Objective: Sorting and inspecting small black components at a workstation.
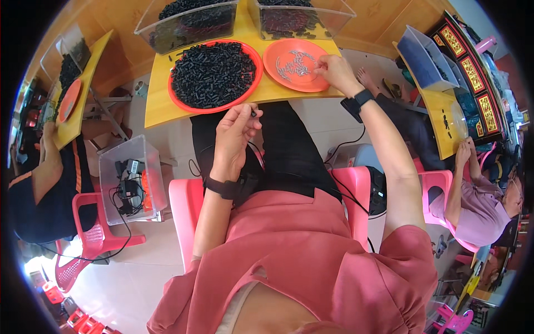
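My left hand (236, 132) is closed, just off the table's front edge, with a small black cylindrical part (254, 113) pinched between thumb and fingers. Beyond it, a red round tray (260, 78) holds a heap of similar short black parts (210, 75). My right hand (337, 73) reaches over the right rim of an orange plate (276, 50), fingertips pinched together. On that plate lie many small silvery metal pieces (297, 65). Whatever may be between my right fingertips is too small to make out.
Two clear bins (192, 28) of black parts stand at the back of the yellow table (158, 106). A clear box (130, 178) with cables and adapters is on the left floor. Co-workers sit on both sides at yellow tables; a blue-grey bin (427, 58) stands at right.
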Demonstrator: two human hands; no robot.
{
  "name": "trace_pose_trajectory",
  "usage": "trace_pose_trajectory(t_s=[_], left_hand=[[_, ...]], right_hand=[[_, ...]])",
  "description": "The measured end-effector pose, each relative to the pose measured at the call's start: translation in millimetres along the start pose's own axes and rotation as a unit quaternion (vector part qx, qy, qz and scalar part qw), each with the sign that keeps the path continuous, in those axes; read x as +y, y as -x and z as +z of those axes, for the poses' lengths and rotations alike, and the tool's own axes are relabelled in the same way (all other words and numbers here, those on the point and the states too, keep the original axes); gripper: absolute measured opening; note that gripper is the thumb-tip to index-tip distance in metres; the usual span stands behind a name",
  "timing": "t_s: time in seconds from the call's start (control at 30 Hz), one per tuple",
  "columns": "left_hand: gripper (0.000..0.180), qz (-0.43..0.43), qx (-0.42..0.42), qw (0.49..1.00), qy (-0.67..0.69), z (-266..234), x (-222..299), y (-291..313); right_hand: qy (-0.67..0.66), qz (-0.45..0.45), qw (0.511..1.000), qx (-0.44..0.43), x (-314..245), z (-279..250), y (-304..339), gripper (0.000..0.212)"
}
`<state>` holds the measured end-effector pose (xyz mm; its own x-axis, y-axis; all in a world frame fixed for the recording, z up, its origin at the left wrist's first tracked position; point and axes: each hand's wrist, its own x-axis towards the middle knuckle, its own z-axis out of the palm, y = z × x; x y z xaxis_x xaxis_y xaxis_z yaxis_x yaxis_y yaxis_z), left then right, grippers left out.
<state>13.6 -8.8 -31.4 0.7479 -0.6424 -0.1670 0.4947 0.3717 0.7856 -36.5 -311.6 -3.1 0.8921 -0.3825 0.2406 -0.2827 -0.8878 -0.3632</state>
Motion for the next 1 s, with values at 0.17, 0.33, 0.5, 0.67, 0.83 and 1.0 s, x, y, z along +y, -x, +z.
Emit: trace_pose_trajectory(t_s=[0.17,0.33,0.5,0.67,0.83,1.0], left_hand=[[0.018,-0.01,0.004,1.0,-0.002,3,0,1],[0.018,-0.01,0.002,1.0,-0.002,2,1,2],[0.018,-0.012,0.002,1.0,-0.014,3,2,4],[0.017,-0.004,0.01,0.999,-0.037,3,6,7],[0.024,0.039,0.002,0.992,-0.12,12,10,2],[0.027,0.102,-0.003,0.971,-0.216,11,14,-4]], right_hand=[[-0.002,0.016,0.999,-0.032,6,17,-13,0.01],[0.064,0.041,0.996,-0.046,1,22,-15,0.01],[0.067,0.047,0.996,-0.036,-1,22,-12,0.016],[-0.016,0.042,0.999,0.018,-24,17,4,0.022],[-0.356,-0.01,0.932,-0.069,-68,17,26,0.026],[-0.368,-0.097,0.915,-0.136,-115,9,44,0.021]])
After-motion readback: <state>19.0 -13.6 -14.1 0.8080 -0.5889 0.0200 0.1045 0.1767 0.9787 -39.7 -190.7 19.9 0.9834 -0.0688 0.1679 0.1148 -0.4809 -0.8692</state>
